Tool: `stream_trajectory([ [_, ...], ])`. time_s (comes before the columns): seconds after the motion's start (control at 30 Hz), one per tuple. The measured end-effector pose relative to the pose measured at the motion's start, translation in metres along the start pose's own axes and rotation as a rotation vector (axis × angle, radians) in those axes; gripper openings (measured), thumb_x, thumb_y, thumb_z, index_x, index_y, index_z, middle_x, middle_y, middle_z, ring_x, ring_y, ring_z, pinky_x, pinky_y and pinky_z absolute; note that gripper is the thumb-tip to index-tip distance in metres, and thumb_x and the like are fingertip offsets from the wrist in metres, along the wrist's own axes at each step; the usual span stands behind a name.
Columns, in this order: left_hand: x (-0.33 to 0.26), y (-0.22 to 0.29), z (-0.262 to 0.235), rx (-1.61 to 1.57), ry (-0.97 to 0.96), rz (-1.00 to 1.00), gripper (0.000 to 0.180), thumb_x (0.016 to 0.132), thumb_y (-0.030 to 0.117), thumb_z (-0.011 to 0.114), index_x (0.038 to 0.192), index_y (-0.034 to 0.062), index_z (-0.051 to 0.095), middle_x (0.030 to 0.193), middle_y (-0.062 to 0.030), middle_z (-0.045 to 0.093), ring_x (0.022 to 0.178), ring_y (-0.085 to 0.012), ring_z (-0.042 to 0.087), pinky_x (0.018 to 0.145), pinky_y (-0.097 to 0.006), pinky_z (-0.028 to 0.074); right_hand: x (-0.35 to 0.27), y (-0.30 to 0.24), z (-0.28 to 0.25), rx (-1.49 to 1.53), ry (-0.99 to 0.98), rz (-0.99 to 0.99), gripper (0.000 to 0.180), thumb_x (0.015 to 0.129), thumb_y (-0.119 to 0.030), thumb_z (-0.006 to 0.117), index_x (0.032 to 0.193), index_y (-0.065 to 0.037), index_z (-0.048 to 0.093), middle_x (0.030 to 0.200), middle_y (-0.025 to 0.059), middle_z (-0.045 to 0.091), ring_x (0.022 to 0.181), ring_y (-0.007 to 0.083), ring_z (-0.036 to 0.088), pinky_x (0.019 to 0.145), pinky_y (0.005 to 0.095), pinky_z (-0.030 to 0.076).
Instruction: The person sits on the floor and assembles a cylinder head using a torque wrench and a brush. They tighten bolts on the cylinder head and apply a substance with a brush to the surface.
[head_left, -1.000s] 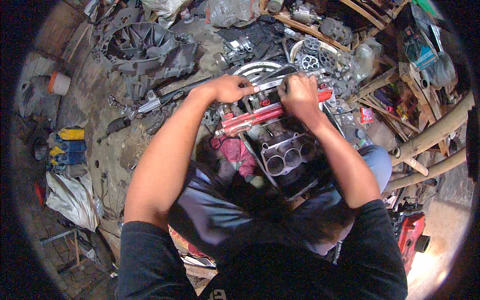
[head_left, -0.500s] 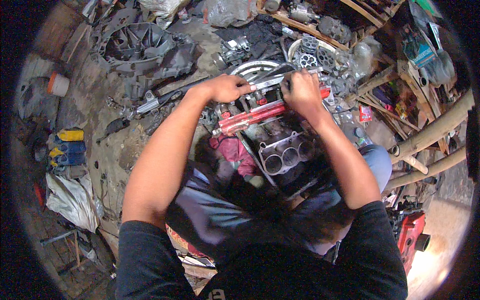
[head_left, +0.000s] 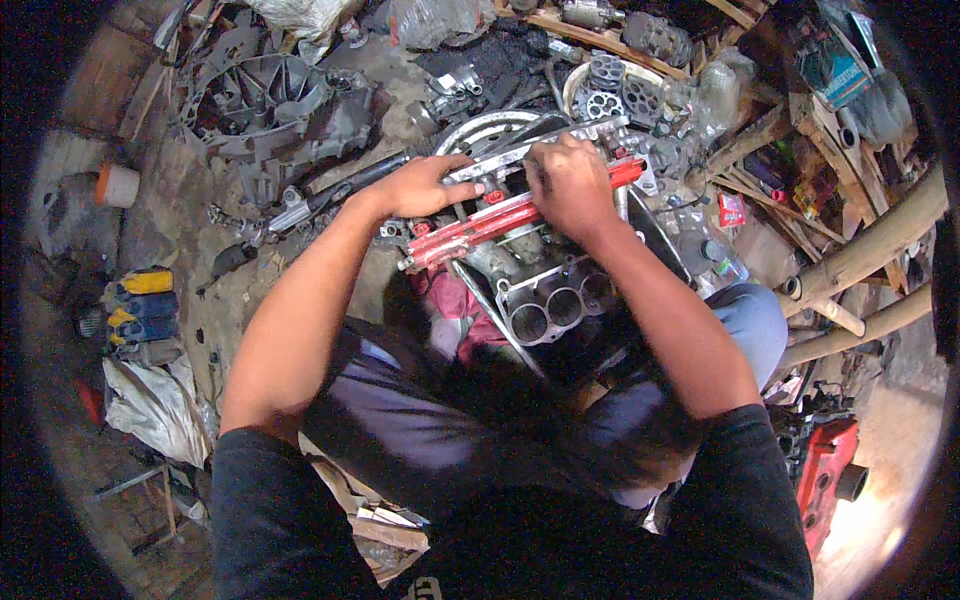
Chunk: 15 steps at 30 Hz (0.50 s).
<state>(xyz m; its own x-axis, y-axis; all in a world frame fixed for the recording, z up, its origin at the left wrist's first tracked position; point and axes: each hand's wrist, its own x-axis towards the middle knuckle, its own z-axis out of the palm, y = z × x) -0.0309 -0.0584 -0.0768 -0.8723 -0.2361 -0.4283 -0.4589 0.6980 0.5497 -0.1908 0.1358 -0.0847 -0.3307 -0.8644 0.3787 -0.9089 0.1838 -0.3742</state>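
In front of me lies a long engine part with a red-painted bar [head_left: 480, 226] along its near side and a bare silver metal rail [head_left: 510, 158] along its far side. My left hand [head_left: 432, 187] grips the left portion of the rail, its thumb on the near edge. Farther right, my right hand [head_left: 572, 185] is curled closed over the same part, fingertips pinched down between rail and red bar. Whatever is in that pinch is hidden. Nearer my lap sits a grey engine block [head_left: 547, 316] with three round bores, partly covered by my right forearm.
A bell-shaped metal housing [head_left: 275, 100] lies at the far left. A white-rimmed tray [head_left: 570, 90] holds round metal parts. Pink cloth [head_left: 462, 305] lies beside the block. Wooden poles [head_left: 880, 240] stand at right, near a clear bottle [head_left: 722, 262]. Several bottles [head_left: 148, 305] stand at left.
The whole view has shifted a little. My right hand has moved slightly left along the part, baring more of the red bar's right end. My left hand keeps its grip on the rail.
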Motion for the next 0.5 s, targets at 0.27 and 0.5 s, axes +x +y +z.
stream_trajectory([
  [0.27, 0.003, -0.005, 0.004, -0.016, 0.086, 0.033, 0.06, 0.091, 0.04, 0.064, 0.133, -0.0022, 0.058, 0.13, -0.0239, 0.064, 0.123, -0.0356, 0.06, 0.107, -0.042, 0.043, -0.003, 0.004, 0.02, 0.031, 0.109, 0.004, 0.01, 0.083, -0.014, 0.071, 0.089, -0.006, 0.071, 0.085, 0.0161, 0.067, 0.089, 0.0352, 0.063, 0.082, 0.0462, 0.046],
  [0.5, 0.001, 0.0, 0.002, -0.065, 0.082, 0.006, 0.062, 0.091, 0.043, 0.064, 0.132, -0.0033, 0.059, 0.131, -0.0239, 0.063, 0.123, -0.0346, 0.06, 0.108, -0.041, 0.042, -0.006, 0.0, 0.015, 0.012, 0.137, -0.028, 0.011, 0.081, -0.015, 0.074, 0.088, -0.007, 0.071, 0.085, 0.0141, 0.067, 0.092, 0.033, 0.063, 0.081, 0.0456, 0.045],
])
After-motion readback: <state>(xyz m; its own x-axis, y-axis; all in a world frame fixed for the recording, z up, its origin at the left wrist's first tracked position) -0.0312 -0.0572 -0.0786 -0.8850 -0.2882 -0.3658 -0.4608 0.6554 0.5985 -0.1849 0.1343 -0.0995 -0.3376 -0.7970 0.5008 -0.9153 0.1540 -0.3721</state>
